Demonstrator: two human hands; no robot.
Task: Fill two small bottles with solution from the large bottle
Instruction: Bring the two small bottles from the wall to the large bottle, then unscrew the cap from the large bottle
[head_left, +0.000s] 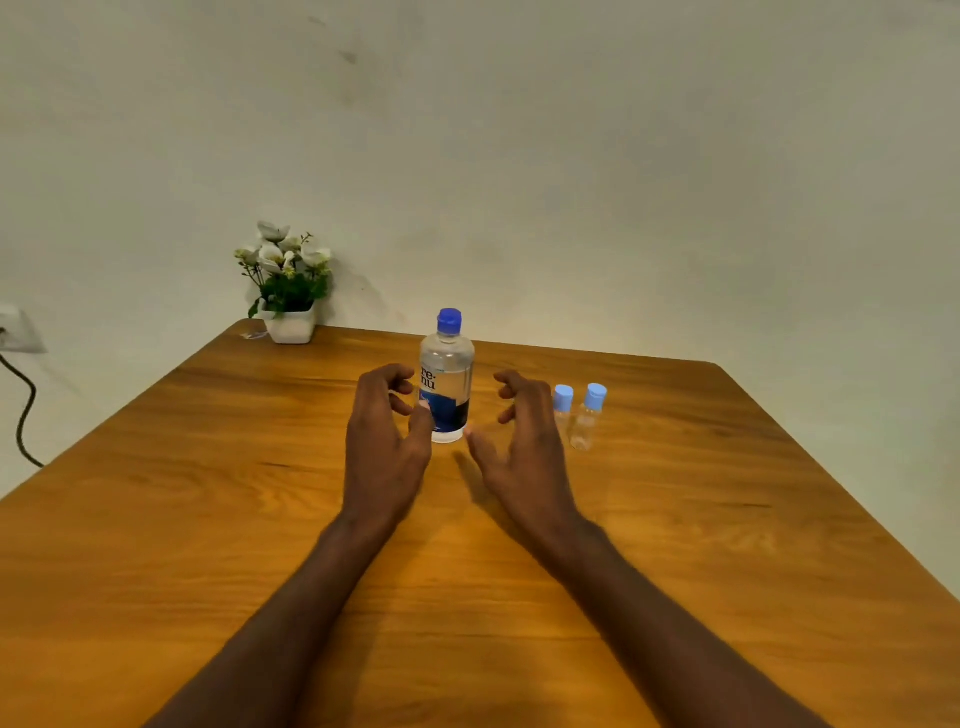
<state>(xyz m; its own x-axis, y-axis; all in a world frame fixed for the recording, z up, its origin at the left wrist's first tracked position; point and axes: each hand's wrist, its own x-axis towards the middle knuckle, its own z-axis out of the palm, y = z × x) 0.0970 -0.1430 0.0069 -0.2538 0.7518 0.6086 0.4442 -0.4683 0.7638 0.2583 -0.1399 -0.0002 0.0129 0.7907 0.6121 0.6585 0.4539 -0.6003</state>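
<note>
A large clear bottle (447, 384) with a dark blue cap and a blue label stands upright in the middle of the wooden table (208, 519). My left hand (387, 436) hovers just left of it, fingers loosely curled, thumb close to the bottle's lower part. My right hand (524, 436) hovers just right of it, fingers loosely curled, holding nothing. Two small clear bottles with light blue caps stand side by side to the right: one (563, 410) is partly hidden behind my right hand, the other (588, 418) is in full view.
A white pot of white flowers (288, 291) stands at the table's far left corner against the wall. A wall socket with a black cable (23, 405) is at the left, off the table.
</note>
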